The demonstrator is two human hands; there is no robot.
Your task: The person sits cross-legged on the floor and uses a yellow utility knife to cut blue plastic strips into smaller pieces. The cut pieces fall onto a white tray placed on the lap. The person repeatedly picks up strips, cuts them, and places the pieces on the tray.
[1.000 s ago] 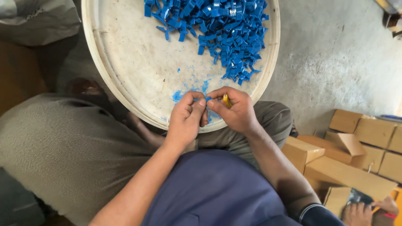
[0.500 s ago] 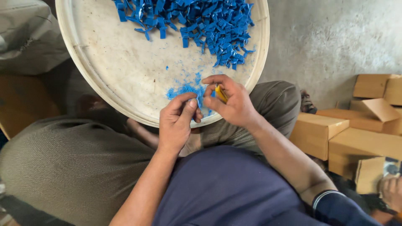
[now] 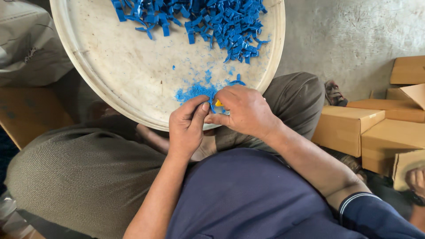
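Note:
A large round white tray (image 3: 110,79) rests on my lap. A heap of small blue plastic pieces (image 3: 221,22) lies at its far side, and blue shavings (image 3: 195,92) are strewn near its front rim. My left hand (image 3: 186,128) and my right hand (image 3: 243,110) meet over that rim. Between the fingertips of both sits a small blue plastic piece (image 3: 212,107). My right hand also grips a small yellow tool (image 3: 218,103), mostly hidden by the fingers.
Several brown cardboard boxes (image 3: 345,128) are stacked on the concrete floor at the right. Another person's hand (image 3: 416,181) shows at the right edge by an open box. A grey sack (image 3: 26,48) lies at the upper left.
My view has shifted, so the tray and both hands sit a little lower and further right in the picture. The hands stay together on the blue piece at the rim.

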